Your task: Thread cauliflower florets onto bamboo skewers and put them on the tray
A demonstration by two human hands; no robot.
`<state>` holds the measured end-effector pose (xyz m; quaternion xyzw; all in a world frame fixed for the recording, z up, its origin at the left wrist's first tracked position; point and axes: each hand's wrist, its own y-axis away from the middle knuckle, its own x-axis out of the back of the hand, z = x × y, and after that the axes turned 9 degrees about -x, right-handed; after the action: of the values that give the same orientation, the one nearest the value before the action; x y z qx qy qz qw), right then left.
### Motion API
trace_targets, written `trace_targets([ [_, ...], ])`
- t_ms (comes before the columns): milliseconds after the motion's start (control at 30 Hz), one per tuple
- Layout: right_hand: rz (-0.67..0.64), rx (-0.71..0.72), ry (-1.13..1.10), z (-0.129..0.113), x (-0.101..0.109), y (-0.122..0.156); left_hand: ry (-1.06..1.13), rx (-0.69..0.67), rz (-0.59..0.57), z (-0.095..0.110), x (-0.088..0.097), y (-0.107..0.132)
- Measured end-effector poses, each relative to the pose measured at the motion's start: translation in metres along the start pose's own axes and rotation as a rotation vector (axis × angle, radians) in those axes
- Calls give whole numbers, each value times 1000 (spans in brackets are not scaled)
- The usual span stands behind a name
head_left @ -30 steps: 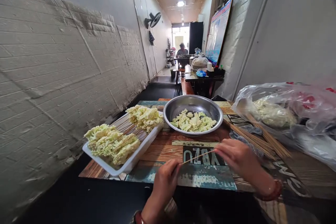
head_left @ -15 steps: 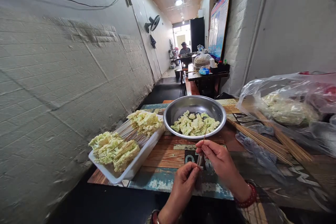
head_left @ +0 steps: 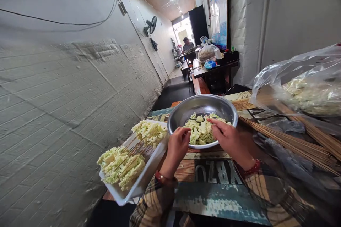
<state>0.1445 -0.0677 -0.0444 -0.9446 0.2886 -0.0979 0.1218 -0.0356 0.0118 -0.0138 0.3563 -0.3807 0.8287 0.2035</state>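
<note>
Pale green-white cauliflower florets [head_left: 198, 131] lie in a wide metal bowl [head_left: 177, 111]. My left hand [head_left: 179, 145] is at the bowl's near left rim, thumb and fingers drawn together; what they hold, if anything, is hidden. My right hand [head_left: 226, 138] reaches over the near right rim, its fingers pinched close above the florets. The thin wooden skewer it held a moment ago is hardly visible now. To the left, a white plastic tray [head_left: 145, 181] carries skewered cauliflower [head_left: 122, 166] in two bunches, the sticks lying between them.
Bundles of bare skewers [head_left: 290, 142] lie on the right over crumpled plastic. Behind them a clear bag [head_left: 314, 88] contains more cauliflower. A brick wall [head_left: 66, 131] runs along the left. Farther off are a dark table [head_left: 205, 71] and a seated person [head_left: 188, 45].
Both hands have moved forward from the table's near side to the bowl. They have parted, where before they held one skewer together. The view has tilted and shifted.
</note>
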Motion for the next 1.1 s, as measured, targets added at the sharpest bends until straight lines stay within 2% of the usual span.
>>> trace_targets([
  [100,-58,-104,-153,3,8,-1,-162,-50,-193,-5,-21,-30],
  [167,-96,-117,-243,4,12,-2,-236,-58,-302,-8,-35,-45],
  [333,-137,-120,-259,-2,15,-3,-182,-32,-368,-19,-59,-65],
  [467,-137,-126,-246,-7,17,-1,-55,-8,-330,-23,-60,-70],
  [600,-139,-149,-287,-9,19,1,124,50,-265,-15,-47,-64],
  [667,-157,-173,-313,-11,19,2,382,119,-214,-8,-38,-56],
  [733,-172,-193,-329,-13,18,3,807,244,-134,-1,-31,-46],
  [800,-184,-210,-320,-15,18,4,1092,353,-51,7,-27,-38],
  [933,-186,-239,-272,-16,15,5,1232,427,46,18,-27,-28],
  [1100,-184,-252,-213,-10,13,7,1280,425,-6,24,-25,-26],
])
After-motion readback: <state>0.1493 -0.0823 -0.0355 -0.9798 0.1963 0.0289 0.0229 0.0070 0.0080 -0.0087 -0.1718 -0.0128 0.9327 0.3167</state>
